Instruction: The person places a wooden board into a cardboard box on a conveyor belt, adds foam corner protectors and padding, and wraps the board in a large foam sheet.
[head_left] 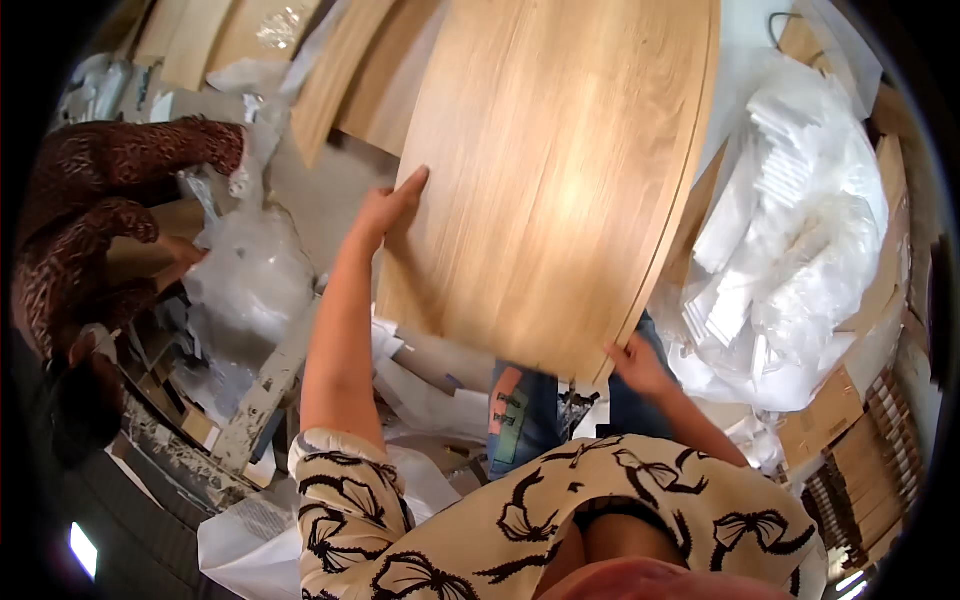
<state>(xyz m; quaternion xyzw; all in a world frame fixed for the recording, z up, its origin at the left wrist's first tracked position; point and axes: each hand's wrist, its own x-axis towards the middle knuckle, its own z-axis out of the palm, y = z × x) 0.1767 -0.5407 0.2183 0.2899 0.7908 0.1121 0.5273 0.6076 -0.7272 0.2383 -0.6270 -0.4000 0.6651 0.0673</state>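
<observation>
A large light-brown wood-grain panel (560,180) fills the middle of the head view, its right edge curved and rimmed by a thin dark line. My left hand (393,210) grips its left edge, with the thumb on the top face and the fingers hidden below. At the near right corner my right hand (640,366) is closed on the edge, its fingers partly under the board. The panel's near end hangs over my jeans (520,420). Its far end runs out of the picture.
At left a co-worker in a dark patterned sleeve (130,160) handles a clear plastic bag (250,270). White wrapped strips in clear film (790,220) are heaped at right. More wooden boards (385,90) lie beyond the panel. A scuffed metal frame (270,395) stands at lower left.
</observation>
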